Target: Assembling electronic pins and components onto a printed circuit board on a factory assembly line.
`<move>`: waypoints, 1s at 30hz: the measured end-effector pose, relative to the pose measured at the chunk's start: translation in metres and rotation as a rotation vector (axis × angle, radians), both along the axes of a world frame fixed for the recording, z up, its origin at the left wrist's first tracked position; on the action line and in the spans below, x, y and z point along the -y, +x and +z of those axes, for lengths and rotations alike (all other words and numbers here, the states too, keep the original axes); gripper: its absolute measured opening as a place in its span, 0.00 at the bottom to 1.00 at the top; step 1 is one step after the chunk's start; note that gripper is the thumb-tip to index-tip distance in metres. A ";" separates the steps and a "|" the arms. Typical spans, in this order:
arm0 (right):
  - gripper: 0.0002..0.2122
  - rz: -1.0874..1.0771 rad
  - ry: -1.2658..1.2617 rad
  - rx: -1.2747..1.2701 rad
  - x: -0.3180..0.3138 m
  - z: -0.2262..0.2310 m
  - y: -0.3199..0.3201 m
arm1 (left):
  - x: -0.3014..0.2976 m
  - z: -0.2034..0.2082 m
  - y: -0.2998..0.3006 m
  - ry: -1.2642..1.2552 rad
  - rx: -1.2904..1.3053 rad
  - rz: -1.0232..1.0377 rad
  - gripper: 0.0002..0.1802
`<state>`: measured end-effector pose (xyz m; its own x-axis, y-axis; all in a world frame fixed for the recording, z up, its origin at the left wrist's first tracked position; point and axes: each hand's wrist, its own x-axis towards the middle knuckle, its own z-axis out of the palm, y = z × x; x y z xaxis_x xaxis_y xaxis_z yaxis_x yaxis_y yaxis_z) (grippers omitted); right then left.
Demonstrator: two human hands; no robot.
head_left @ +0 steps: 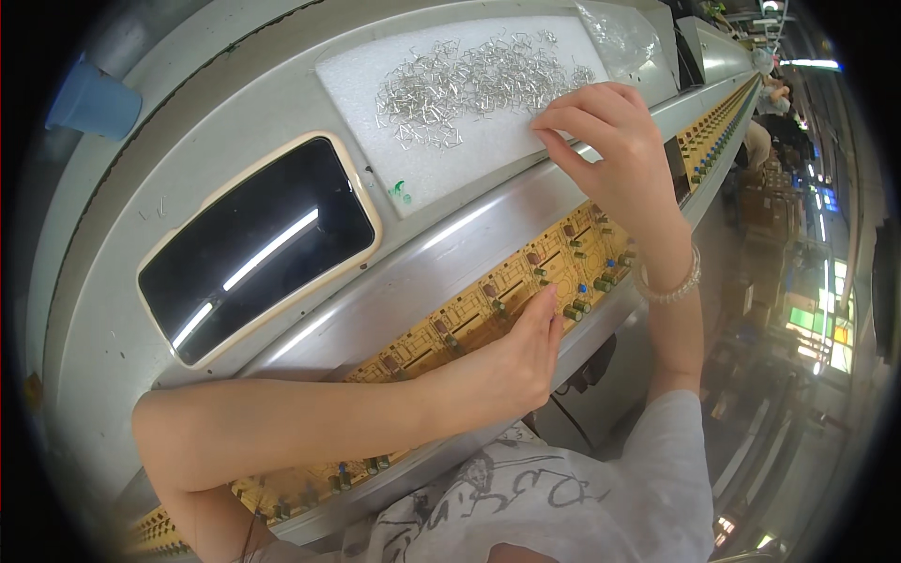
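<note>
A white foam sheet carries a loose heap of small bent metal wires. At the near right edge of the foam is my right hand, its thumb and index fingertip pinched together. Anything between those tips is too small to make out. Below it runs a row of tan circuit boards fitted with green, blue and dark upright components. My left hand is over these boards, fingers pressed together and tips close to the components. Its palm side is hidden, so I cannot see what it pinches, if anything.
A phone with a dark screen and pale case lies left of the foam. A metal rail separates the foam from the boards. A clear plastic bag lies behind, a blue bin stands far left, and people appear far right.
</note>
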<state>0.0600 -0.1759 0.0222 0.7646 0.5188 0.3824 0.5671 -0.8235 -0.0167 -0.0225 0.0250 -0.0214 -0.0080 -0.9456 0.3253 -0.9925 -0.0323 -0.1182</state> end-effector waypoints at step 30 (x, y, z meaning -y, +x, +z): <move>0.07 -0.531 0.385 -0.309 -0.003 -0.015 -0.099 | 0.011 0.020 0.009 -0.044 -0.086 0.044 0.25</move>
<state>-0.0385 -0.1726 0.0073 0.9787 -0.0802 0.1890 0.0151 -0.8899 -0.4560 -0.0136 0.0141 -0.0016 0.0629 -0.9290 0.3646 -0.9964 -0.0792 -0.0297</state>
